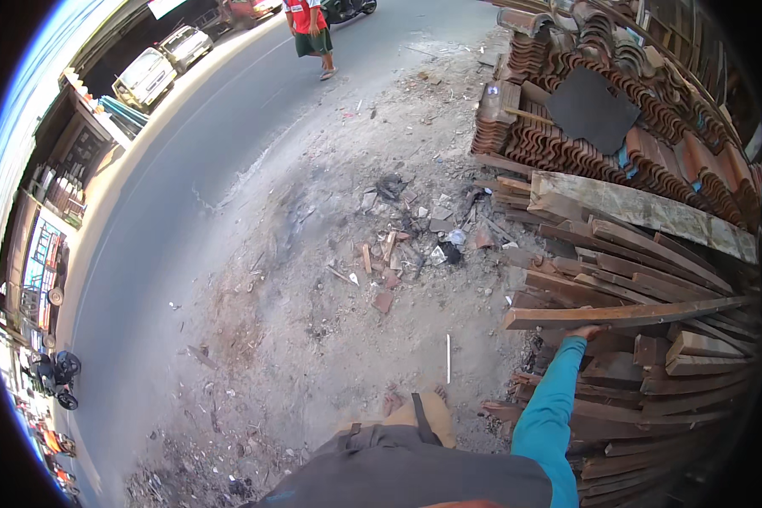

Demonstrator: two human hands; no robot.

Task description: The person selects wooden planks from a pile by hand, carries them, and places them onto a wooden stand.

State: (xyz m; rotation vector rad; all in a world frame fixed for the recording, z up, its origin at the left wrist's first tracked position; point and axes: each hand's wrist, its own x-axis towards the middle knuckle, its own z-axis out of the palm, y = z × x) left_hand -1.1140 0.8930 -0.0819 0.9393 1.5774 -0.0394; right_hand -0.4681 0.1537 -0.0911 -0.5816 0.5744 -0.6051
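My right hand [591, 331], in a teal sleeve, reaches out to the right. It grips the near edge of a long wooden beam [567, 317] lying on top of the lumber pile, and its fingers are partly hidden against the wood. Around the beam lie many more reddish-brown planks [652, 288], stacked with their ends toward me. A wide, pale, weathered board [643, 212] rests across the pile farther off. My left hand is out of the picture.
Stacked clay roof tiles [567, 140] with a dark sheet [593, 110] on them stand beyond the wood. Broken rubble [432, 229] litters the dirt ahead. A paved road [161, 220] curves past on the left. A person in red [309, 30] and a motorbike [52, 377] are there.
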